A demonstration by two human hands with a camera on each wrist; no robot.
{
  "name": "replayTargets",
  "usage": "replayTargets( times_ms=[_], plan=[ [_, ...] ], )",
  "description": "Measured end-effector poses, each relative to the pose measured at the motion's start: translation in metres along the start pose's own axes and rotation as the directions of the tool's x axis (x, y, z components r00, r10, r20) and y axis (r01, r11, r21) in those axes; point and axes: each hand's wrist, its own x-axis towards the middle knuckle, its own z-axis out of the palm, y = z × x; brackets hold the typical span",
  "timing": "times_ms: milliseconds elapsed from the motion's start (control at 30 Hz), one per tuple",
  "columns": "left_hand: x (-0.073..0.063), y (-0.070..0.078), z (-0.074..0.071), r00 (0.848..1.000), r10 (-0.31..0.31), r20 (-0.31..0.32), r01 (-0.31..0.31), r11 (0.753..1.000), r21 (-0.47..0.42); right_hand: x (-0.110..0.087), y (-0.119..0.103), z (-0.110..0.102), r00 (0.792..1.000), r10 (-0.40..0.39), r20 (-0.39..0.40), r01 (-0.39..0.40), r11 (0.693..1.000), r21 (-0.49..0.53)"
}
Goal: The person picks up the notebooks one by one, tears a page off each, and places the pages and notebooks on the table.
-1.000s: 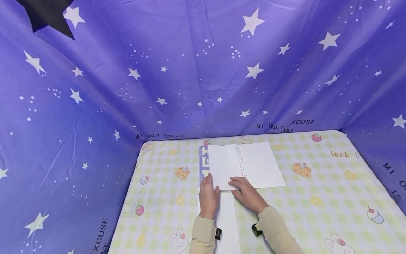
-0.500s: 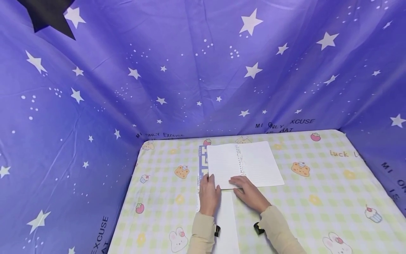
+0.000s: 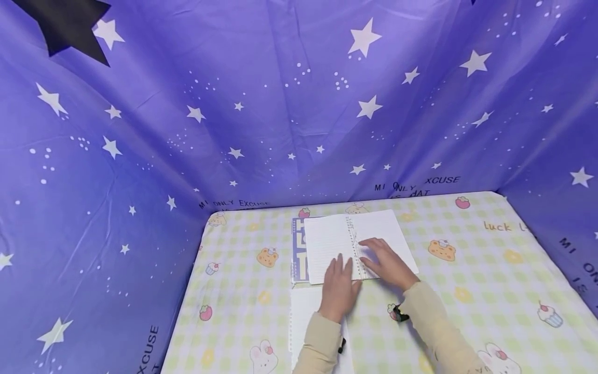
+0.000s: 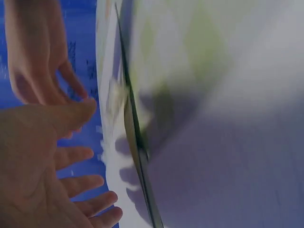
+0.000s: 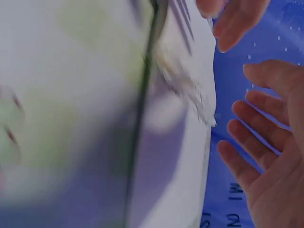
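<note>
A spiral notebook (image 3: 327, 241) lies spread flat on the table, blank lined pages up. My left hand (image 3: 338, 291) is over the lower edge of its left page with fingers extended. Beside the wire spiral, my right hand (image 3: 385, 262) is over the right page, fingers spread. In the left wrist view the left hand (image 4: 42, 171) has slightly bent fingers above the paper and holds nothing. The right wrist view shows the right hand (image 5: 270, 137) with its fingers apart, also holding nothing.
A purple-blue cover (image 3: 299, 272) with large pale letters shows from under the notebook's left side. Nearer the person lies a white page with punched holes (image 3: 303, 317), partly beneath the left arm. The checked tablecloth (image 3: 233, 332) meets blue star-patterned curtains (image 3: 280, 114).
My left hand has moved right from the notebook's lower left corner toward its spiral. The right hand has shifted right and up, from the lower edge onto the right page.
</note>
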Motion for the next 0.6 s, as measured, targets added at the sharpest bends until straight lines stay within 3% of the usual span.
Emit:
replayTargets(
  times_ms=[100, 267, 600],
  plan=[
    [-0.001, 0.013, 0.003, 0.998, 0.029, 0.051, -0.034, 0.996, 0.085, 0.010, 0.012, -0.008, 1.000, 0.020, 0.008, -0.020, 1.000, -0.021],
    [-0.001, 0.024, 0.004, 0.996, 0.042, 0.082, -0.056, 0.984, 0.171, 0.023, 0.030, -0.016, 0.996, 0.081, 0.028, -0.079, 0.996, -0.050],
    [-0.001, 0.021, 0.013, 0.989, -0.006, 0.147, -0.020, 0.984, 0.174, 0.045, 0.056, -0.026, 0.993, 0.116, 0.002, -0.114, 0.982, -0.151]
  ],
)
